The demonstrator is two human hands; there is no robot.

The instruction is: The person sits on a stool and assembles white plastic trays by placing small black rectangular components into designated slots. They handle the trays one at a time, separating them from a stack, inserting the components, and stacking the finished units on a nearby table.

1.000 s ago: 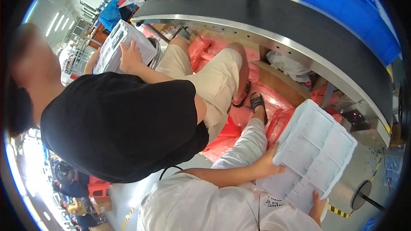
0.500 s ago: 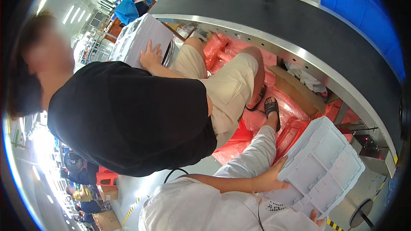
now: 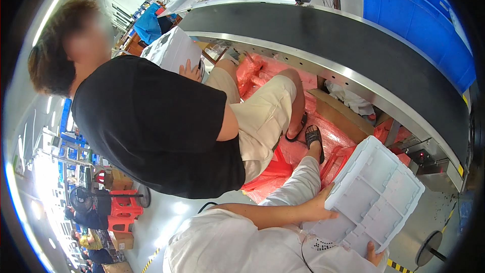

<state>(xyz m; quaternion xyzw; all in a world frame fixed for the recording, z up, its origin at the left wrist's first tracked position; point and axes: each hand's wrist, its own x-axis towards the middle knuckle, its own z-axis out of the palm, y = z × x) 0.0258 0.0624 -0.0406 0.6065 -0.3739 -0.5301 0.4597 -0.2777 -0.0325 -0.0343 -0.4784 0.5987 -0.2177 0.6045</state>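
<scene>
A pale grey plastic storage bin point(image 3: 376, 184) with a ribbed, panelled face rests against my white-clothed lap. My left hand point(image 3: 319, 208) grips its left edge, fingers curled over the rim. On the near right corner is my right hand point(image 3: 375, 255), its fingers closed over the edge and the rest hidden behind my clothes and the bin. Beside me on the left sits a co-worker in a black shirt point(image 3: 161, 126). That person's hand point(image 3: 190, 71) lies on a white box point(image 3: 172, 50) at the far left.
A dark conveyor belt point(image 3: 323, 25) with a metal side rail curves across the far side. Blue crates point(image 3: 409, 15) stand beyond it. Red bubble wrap point(image 3: 328, 131) and an open cardboard box point(image 3: 343, 114) lie under the belt. Red stools point(image 3: 124, 207) stand behind the co-worker.
The whole view has shifted slightly. The co-worker's head and body have moved, and their white box shows less behind the shoulder. Both my hands stay on the bin.
</scene>
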